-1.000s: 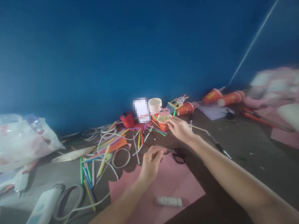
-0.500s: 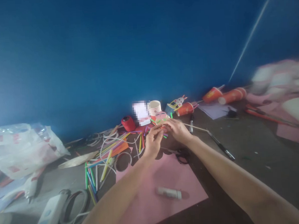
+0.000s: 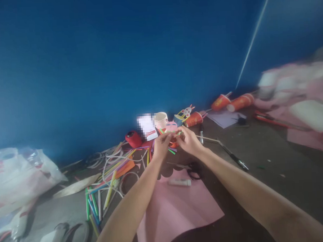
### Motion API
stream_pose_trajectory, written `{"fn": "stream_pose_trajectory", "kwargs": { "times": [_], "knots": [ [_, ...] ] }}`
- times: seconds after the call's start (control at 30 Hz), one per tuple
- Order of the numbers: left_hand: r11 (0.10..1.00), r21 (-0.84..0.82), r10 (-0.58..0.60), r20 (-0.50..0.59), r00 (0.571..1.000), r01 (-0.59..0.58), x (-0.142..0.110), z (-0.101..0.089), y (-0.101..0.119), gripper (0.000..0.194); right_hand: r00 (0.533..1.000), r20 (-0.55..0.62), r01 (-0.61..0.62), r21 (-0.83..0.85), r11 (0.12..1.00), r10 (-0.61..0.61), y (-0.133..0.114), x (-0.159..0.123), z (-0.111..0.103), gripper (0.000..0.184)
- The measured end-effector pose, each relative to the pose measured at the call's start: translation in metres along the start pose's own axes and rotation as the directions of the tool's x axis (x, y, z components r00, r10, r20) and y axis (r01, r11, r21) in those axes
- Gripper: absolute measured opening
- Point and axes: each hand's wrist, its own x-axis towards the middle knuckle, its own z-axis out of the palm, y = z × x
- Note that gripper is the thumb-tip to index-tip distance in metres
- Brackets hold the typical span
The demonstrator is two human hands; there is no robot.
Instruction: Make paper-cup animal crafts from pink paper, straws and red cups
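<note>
Both hands meet around a small paper-cup craft, with a pink paper piece point(image 3: 171, 126) on top and bits of orange-red and green straw showing. My left hand point(image 3: 161, 145) has its fingers closed on the near left side. On the right side, the bent fingers of my right hand point(image 3: 189, 141) pinch the same piece. Most of what lies between the fingertips is hidden. Below the hands lies a pink paper sheet point(image 3: 182, 210), carrying a white capped tube point(image 3: 180, 182). Dark-handled scissors point(image 3: 194, 172) rest at its upper right edge.
Colored straws point(image 3: 92, 202) and white cord lie at left, near a red spool point(image 3: 133, 139). Stacked cups point(image 3: 160, 119) stand behind. Red cups point(image 3: 241, 102), a pen point(image 3: 236, 158) and a red cutter point(image 3: 269, 119) lie right. A glue gun point(image 3: 19, 226) sits front left.
The view has shifted slightly. The white tube lies farther up the pink sheet, whose near edge now looks curved. Both hands still hold the cup craft, with the fingers slightly rearranged.
</note>
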Motion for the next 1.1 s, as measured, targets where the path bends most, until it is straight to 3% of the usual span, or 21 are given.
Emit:
{"fn": "stream_pose_trajectory", "kwargs": {
  "times": [0.1,0.33,0.47,0.77,0.93,1.1],
  "knots": [
    [1.0,0.004,-0.002,0.01,1.0,0.002,-0.001,0.001,0.0,0.027,0.998,-0.001,-0.066,0.023,0.998,0.066,-0.003,0.003,-0.002,0.011],
    [1.0,0.005,-0.018,-0.003,1.0,0.018,-0.005,0.003,0.004,0.025,0.995,-0.011,-0.094,0.036,0.995,0.095,-0.007,0.006,-0.005,0.007],
    [0.999,0.035,-0.017,-0.015,1.0,0.017,-0.006,0.005,0.008,0.026,0.979,0.034,-0.204,0.124,0.971,0.201,-0.011,0.007,-0.005,0.01],
    [0.999,0.038,0.018,0.026,1.0,-0.019,-0.009,0.004,0.007,0.028,0.895,0.057,-0.427,0.395,0.813,0.442,-0.021,0.01,-0.006,0.011],
    [0.998,-0.005,0.063,0.01,0.998,-0.063,-0.009,0.003,0.001,0.028,0.814,0.071,-0.522,0.526,0.671,0.577,-0.024,0.011,-0.002,0.013],
    [0.979,0.157,0.132,-0.027,0.991,-0.127,-0.009,0.004,-0.006,0.02,0.747,0.058,-0.546,0.621,0.562,0.662,-0.028,0.007,0.007,0.019]
  ]
}}
